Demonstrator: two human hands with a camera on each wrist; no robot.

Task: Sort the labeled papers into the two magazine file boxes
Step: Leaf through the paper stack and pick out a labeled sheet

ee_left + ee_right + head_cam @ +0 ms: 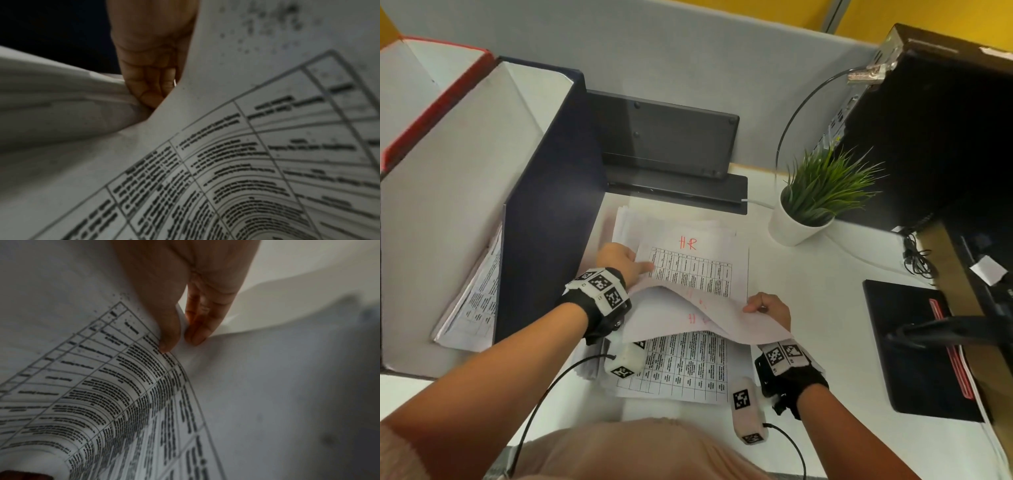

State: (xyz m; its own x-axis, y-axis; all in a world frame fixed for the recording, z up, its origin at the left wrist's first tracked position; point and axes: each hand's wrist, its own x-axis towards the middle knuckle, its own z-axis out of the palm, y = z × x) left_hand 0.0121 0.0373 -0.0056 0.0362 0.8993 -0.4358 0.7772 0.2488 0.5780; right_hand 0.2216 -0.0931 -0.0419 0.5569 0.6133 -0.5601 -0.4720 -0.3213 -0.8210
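A stack of printed table sheets lies on the white desk; its top page bears a red "HR". Above it arches a lifted sheet, printed side down, red writing showing through. My left hand pinches its left edge, fingers curled on the paper. My right hand pinches its right edge between thumb and fingers, with the sheet bowed below. On the left stand two magazine file boxes: a dark blue one holding several papers, and a red-edged one behind it.
A potted grass plant stands right of the stack. A black stand sits behind the papers, against a grey partition. A black pad and a dark computer case are at the right, with cables nearby.
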